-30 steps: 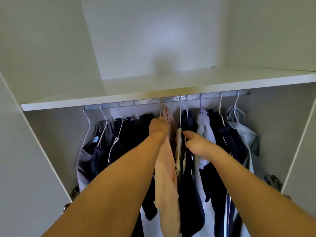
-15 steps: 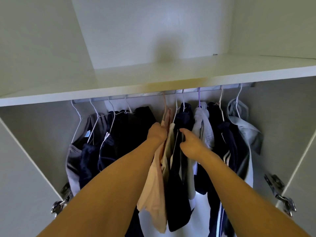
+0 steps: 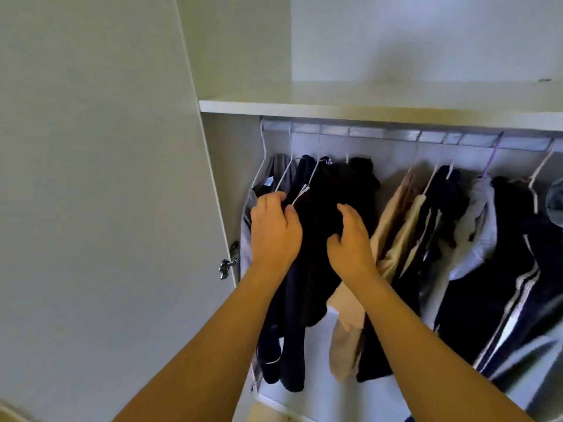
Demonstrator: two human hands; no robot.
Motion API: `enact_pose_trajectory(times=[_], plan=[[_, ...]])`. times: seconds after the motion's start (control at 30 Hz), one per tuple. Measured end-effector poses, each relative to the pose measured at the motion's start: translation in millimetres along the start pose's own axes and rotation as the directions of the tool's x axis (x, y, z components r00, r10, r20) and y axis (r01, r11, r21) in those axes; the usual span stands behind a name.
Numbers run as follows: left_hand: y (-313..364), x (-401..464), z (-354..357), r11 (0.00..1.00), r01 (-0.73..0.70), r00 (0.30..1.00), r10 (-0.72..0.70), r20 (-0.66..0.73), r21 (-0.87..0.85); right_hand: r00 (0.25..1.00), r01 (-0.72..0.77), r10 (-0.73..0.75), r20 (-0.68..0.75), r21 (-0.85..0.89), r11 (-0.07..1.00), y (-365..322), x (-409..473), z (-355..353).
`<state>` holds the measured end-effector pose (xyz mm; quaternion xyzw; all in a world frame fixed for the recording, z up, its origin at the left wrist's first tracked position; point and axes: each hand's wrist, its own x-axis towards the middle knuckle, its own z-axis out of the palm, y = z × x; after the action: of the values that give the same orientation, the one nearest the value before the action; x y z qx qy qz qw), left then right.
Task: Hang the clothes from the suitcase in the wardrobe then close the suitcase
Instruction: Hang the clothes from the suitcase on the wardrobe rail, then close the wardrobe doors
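Several garments hang on thin hangers from the metal rail [image 3: 380, 134] in the open wardrobe. My left hand [image 3: 274, 233] has its fingers curled on a navy garment [image 3: 292, 300] near the left end of the rail. Just to its right, my right hand [image 3: 350, 242] lies against a black garment [image 3: 344, 184] with fingers spread. A beige garment [image 3: 393, 226] hangs right of my right hand, partly behind my wrist. The suitcase is out of view.
A white shelf [image 3: 365, 109] runs just above the rail. The open wardrobe door [image 3: 106, 208] stands at the left with a metal hinge [image 3: 227, 264]. Farther right hang a grey hoodie [image 3: 481, 214] and a dark striped jacket [image 3: 502, 284].
Both hands have left the beige garment in the middle of the rail and moved left onto the dark clothes. My view has swung left, so the left door fills more of it.
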<state>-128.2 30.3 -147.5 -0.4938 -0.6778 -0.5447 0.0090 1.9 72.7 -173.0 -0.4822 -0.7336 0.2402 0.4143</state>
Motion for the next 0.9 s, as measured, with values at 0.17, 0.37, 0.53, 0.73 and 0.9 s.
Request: enact_pose_trajectory(times=[0.17, 0.37, 0.53, 0.73, 0.9], plan=[[-47, -15, -77, 0.996, 0.055, 0.995, -0.05, -0.088, 0.064, 0.993, -0.038, 0.026, 0.119, 0.097, 0.995, -57, -42, 61], [-80, -50, -145, 0.983, 0.019, 0.994, 0.001, -0.11, 0.184, 0.976, -0.051, 0.018, 0.217, 0.148, 0.988, -106, -86, 113], [-79, -82, -193, 0.888, -0.052, 0.96, 0.171, -0.224, 0.457, 0.958, -0.056, -0.005, 0.288, 0.206, 0.977, -137, -111, 139], [-56, -101, -229, 0.853, 0.146, 0.835, 0.165, -0.524, 0.501, 0.93, 0.007, -0.079, 0.358, 0.197, 0.98, -156, -132, 151], [-55, -102, -252, 0.96, 0.172, 0.771, 0.007, -0.636, 0.219, 0.915, -0.008, -0.078, 0.397, 0.211, 0.977, -164, -138, 145]])
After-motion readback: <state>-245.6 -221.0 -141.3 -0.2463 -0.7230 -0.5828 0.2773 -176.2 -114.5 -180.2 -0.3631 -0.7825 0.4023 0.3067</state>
